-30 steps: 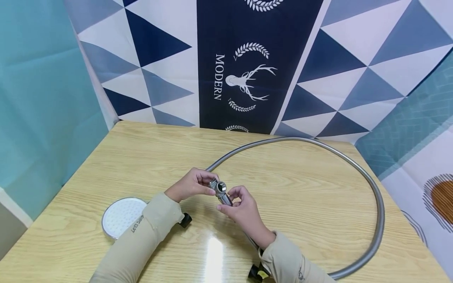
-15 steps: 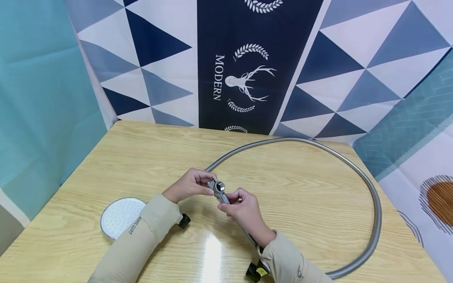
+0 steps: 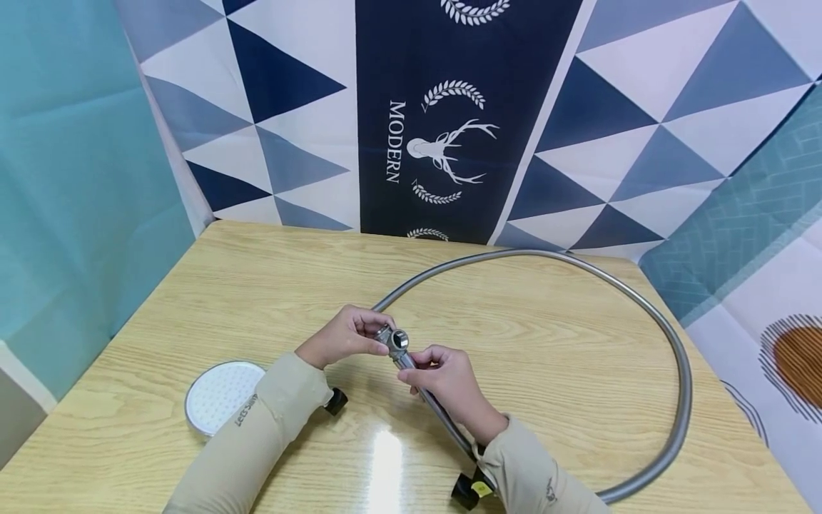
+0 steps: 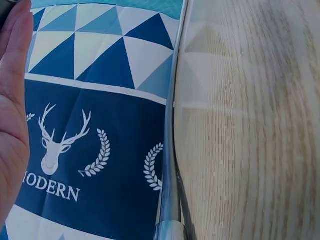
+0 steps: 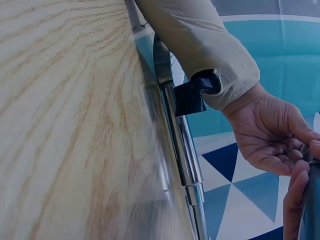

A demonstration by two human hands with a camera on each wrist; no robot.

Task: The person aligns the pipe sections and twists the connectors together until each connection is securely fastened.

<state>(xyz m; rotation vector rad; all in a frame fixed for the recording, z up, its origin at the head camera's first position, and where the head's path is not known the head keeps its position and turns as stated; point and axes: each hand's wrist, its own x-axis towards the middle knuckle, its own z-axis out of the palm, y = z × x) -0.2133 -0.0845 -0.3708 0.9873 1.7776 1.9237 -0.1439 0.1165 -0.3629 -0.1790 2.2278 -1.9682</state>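
Observation:
My left hand pinches a small chrome pipe fitting between thumb and fingers; its round opening faces up. Just below the fitting, my right hand pinches the end of a grey metal shower hose, which lines up with the fitting's lower end. A chrome shower head with a white face lies on the table, partly under the left forearm. In the right wrist view its handle runs along the table, and the left hand shows beside the right fingers.
The hose loops in a wide arc over the right side of the wooden table. Patterned cloth hangs behind the table's far edge. Black wrist mounts sit below the sleeves.
My right hand has slid slightly down and right along the hose end, and more hose shows below it. The left hand and the fitting have stayed nearly in place.

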